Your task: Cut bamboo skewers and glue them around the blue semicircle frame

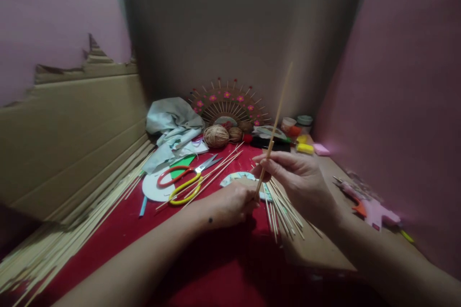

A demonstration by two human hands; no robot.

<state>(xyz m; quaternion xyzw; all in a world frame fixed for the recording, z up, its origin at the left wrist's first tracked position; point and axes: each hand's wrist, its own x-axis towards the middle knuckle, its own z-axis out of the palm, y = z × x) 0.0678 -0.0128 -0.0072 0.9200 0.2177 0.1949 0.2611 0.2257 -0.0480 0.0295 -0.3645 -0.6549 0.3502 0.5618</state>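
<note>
I am holding a long thin stick (282,100) up in front of me, over the red cloth (118,240). It is leaning a little to the right, and a shorter stick (271,145) seems to be lying right against it. My right hand (288,170) is pinching them between thumb and fingers, perhaps so they are not slipping apart. My left hand (234,204) is curling closed around the low end, maybe to keep it steady; I am not seeing all its fingertips.

More sticks (286,211) are spreading out below my right hand, near the patterned paper piece (236,178), likely so I am reaching them easily. On my left, the scissors (198,172) are lying open across a few loose sticks (219,165), close by but out of my way. A big pile of sticks (82,232) is resting beside the cardboard (75,110), maybe because they are so long. The pink glue gun (382,213) is sitting off to my right.
</note>
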